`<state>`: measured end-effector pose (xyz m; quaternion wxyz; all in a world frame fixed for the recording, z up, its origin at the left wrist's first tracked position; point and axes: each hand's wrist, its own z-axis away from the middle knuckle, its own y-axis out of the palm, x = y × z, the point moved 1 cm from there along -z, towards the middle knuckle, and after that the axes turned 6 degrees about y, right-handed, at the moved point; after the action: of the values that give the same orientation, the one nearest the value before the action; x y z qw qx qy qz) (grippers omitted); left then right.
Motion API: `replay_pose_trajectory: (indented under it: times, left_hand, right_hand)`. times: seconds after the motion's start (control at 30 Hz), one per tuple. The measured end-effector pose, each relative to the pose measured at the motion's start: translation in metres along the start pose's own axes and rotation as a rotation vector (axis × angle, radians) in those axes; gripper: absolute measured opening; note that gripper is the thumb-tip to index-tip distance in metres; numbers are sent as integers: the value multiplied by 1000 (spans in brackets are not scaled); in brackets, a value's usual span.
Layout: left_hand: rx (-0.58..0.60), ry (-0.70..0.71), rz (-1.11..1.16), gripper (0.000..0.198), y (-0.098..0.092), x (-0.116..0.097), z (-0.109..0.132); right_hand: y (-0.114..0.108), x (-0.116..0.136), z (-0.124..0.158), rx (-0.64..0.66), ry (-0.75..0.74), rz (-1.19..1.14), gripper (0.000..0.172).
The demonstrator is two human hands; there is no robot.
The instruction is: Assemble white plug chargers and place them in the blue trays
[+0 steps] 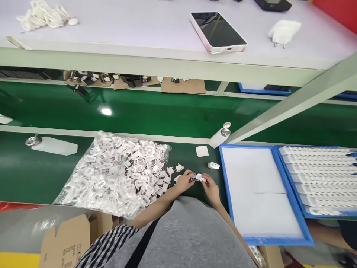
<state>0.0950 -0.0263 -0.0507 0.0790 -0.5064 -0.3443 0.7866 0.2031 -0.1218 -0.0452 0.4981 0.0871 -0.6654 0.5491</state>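
Just in front of my body, a small white plug charger piece (200, 177) is held between both hands. The fingers of my left hand (185, 182) pinch its left end, where a dark edge shows. My right hand (211, 189) has its thumb and fingers closed on the other end. Left of my hands, loose white plug housings (179, 168) with metal pins lie beside a clear plastic bag (92, 178) heaped with similar housings. Another white charger piece (213, 165) rests just beyond my right hand, and a white square pad (202, 151) lies behind it.
A blue-rimmed tray (225, 186) with a white lining stands at right, beside another tray (291, 193) with rows of white pieces. Pump bottles (216, 139) stand behind and at left. Overhead, a shelf (139, 33) bears a phone (220, 31); a slanting post (290, 102) crosses the right.
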Motion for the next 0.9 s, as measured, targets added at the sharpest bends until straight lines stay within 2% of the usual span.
replay_pose_trajectory:
  times: [0.13,0.27,0.5,0.7,0.9]
  left_hand:
    - [-68,-36,54,37,5,-2,2]
    - [-76,-72,24,38,8,-6,6]
    - [-46,-89,-78,26,4,-11,11]
    - [-11,-76,-173,31,4,-14,13]
    - [66,-55,-285,35,-5,-20,10]
  right_hand:
    - [0,3,5,92,-98,74,25]
    - [2,7,0,144,-144,157,22]
    - [-1,10,-7,239,-175,274,19]
    - [-2,13,-5,289,-162,373,20]
    - [-8,17,-16,398,-168,475,26]
